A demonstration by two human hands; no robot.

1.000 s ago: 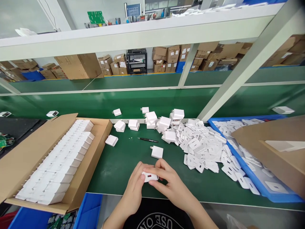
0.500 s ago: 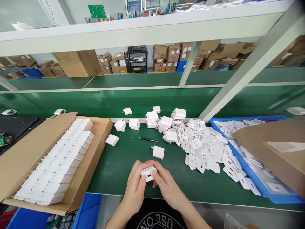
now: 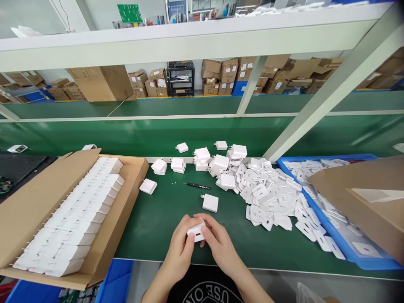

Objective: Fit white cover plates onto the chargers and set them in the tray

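Observation:
A white USB charger (image 3: pixel 195 232) is held between both hands near the table's front edge, its port face turned toward me. My left hand (image 3: pixel 180 244) grips its left side, thumb on the lower corner. On the other side, my right hand (image 3: pixel 217 240) presses its thumb to the charger's face, fingers curled behind. Just beyond lies another white charger (image 3: pixel 210 203), apart from the hands. A black pen-like tool (image 3: pixel 197 185) rests farther back. More chargers (image 3: pixel 219 163) are grouped behind it, touching a heap of white face plates (image 3: pixel 268 193).
At left, an open cardboard box (image 3: pixel 132 181) holds rows of white chargers. A blue tray (image 3: pixel 350 254) with face plates stands at right, partly under a cardboard flap (image 3: pixel 356 189). Several chargers move along the green strip (image 3: pixel 142 136) behind the table. A slanted white post (image 3: pixel 325 92) rises at right.
The chargers lying on the green strip at the back have shifted to the right. Both hands keep hold of the charger, its face tilted slightly differently.

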